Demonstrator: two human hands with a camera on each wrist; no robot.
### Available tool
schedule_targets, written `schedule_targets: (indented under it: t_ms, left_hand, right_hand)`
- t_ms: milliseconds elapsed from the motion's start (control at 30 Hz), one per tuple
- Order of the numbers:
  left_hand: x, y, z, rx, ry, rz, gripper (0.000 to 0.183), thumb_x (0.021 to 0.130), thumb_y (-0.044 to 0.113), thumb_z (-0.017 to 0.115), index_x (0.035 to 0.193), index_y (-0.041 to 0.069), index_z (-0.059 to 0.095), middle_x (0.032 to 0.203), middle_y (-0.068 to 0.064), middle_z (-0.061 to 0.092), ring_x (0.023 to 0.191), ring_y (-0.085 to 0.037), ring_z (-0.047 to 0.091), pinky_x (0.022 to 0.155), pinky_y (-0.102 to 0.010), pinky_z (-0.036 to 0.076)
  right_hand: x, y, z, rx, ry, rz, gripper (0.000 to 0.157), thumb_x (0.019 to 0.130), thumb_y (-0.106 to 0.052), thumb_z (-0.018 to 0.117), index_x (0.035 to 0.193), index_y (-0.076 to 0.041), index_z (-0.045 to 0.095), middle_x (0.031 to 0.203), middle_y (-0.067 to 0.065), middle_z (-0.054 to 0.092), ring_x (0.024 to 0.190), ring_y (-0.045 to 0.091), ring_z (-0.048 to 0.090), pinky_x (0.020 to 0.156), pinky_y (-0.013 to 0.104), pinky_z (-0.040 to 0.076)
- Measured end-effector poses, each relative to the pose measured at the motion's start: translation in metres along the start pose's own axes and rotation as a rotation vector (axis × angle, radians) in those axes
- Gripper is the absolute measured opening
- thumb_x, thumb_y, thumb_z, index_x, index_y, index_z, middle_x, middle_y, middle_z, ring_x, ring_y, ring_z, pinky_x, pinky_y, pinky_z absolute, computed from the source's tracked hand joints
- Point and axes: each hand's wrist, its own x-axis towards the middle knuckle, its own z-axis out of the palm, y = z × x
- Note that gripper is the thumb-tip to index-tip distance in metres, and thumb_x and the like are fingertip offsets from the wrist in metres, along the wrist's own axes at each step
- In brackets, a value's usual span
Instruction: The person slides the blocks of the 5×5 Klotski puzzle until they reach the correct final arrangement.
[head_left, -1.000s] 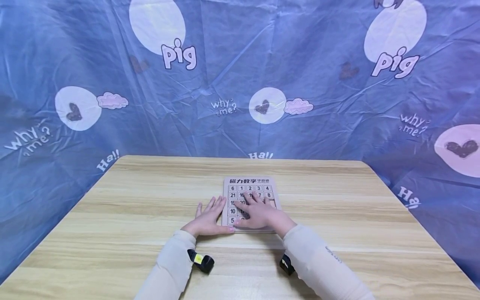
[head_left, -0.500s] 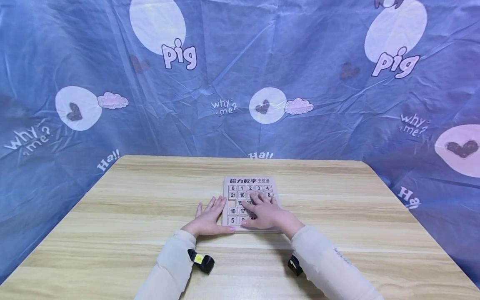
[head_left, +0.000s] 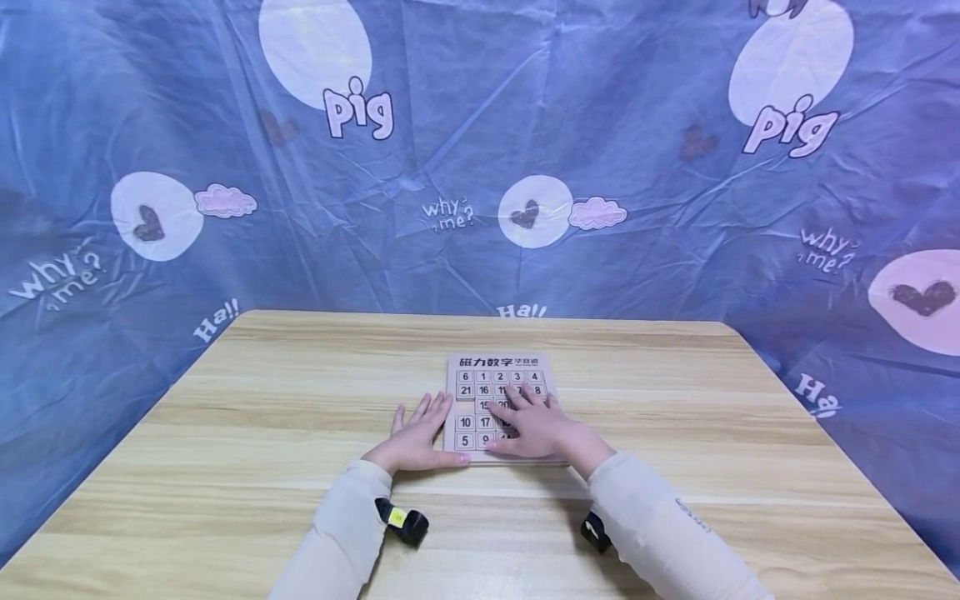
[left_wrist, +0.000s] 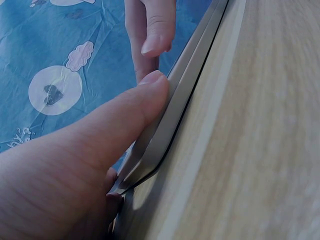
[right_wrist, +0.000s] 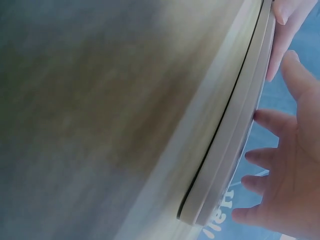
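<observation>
Displaced rightward since the earlier head view are tile 15 (head_left: 483,406), tile 20 (head_left: 503,405) and the right hand (head_left: 536,427). Left of centre, the left hand (head_left: 416,439) is extended along the number sliding puzzle (head_left: 491,363), thumb touching its near left corner, grasping nothing. Just below frame centre, the puzzle lies on the bench (head_left: 300,400); its third row now begins with an empty slot (head_left: 465,406), leaving tile 21 (head_left: 466,390), tile 10 (head_left: 466,422) and tile 15 bordering it. Further right, the right hand spreads over the board, gripping nothing.

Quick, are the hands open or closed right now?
Left hand: open, touching the sliding number puzzle.
Right hand: open, spread over its number tiles.
</observation>
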Motion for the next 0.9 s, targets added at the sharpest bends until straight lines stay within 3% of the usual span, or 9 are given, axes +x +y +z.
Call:
schedule_targets:
  t_ms: [500, 900]
  left_hand:
    - [0.0, 0.0, 0.0, 0.006, -0.006, 0.0, 0.101, 0.067, 0.065, 0.054, 0.139, 0.008, 0.011, 0.142, -0.01, 0.007, 0.128, -0.028, -0.001, 0.095, -0.053, -0.011]
    - [-0.001, 0.001, -0.001, 0.015, -0.001, 0.0, 0.101, 0.067, 0.066, 0.053, 0.139, 0.008, 0.012, 0.142, -0.01, 0.008, 0.128, -0.029, 0.0, 0.095, -0.053, -0.01]
  right_hand:
    - [-0.02, -0.018, 0.001, -0.001, -0.025, -0.167, 0.063, 0.08, -0.061, 0.037, 0.133, -0.026, 0.035, 0.14, 0.015, 0.015, 0.125, 0.039, 0.008, 0.091, 0.062, 0.008]
    - [-0.025, -0.024, 0.004, -0.041, -0.024, -0.202, 0.06, 0.081, -0.061, 0.034, 0.13, -0.028, 0.039, 0.14, 0.014, 0.016, 0.125, 0.037, 0.01, 0.091, 0.062, 0.01]
